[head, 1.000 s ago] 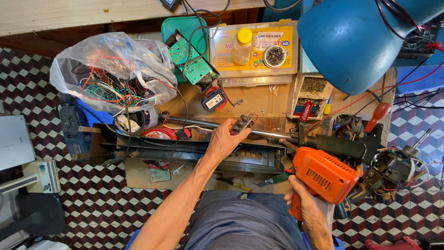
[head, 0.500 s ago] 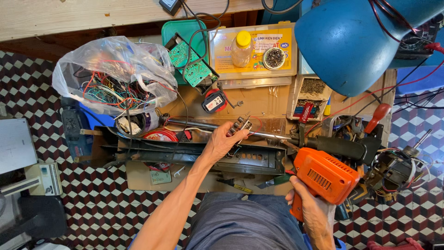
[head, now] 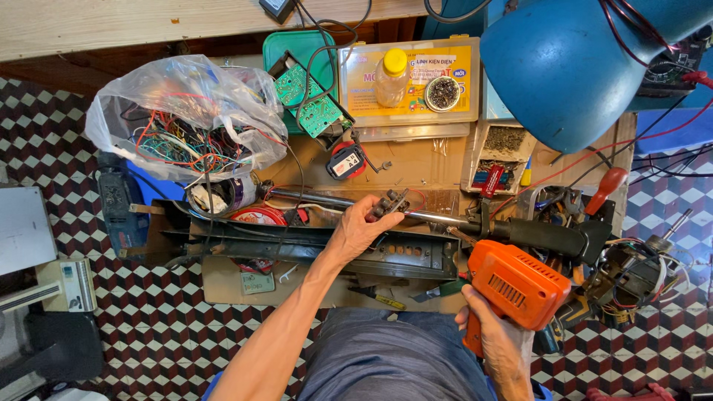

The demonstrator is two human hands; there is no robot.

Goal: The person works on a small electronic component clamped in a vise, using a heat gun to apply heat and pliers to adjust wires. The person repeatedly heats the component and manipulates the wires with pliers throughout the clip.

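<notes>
Checkered red, black and white floor tiles surround a low, cluttered bench of brown board. At its middle the left hand pinches a small dark metal fitting on a long steel rod, fingers curled shut around it. At 4 o'clock from there the right hand wraps closed on the handle of an orange power drill, nose pointing toward the rod's black end piece. The drill looks heavy and rigid, with a ribbed plastic shell; its handle is the safest hold. The rod seems stiff, smooth and likely slippery, best held at the fitting. At 10 o'clock sits a clear bag of coloured wires; at 12 o'clock lies a yellow parts box; a blue lamp shade hangs at 2 o'clock.
</notes>
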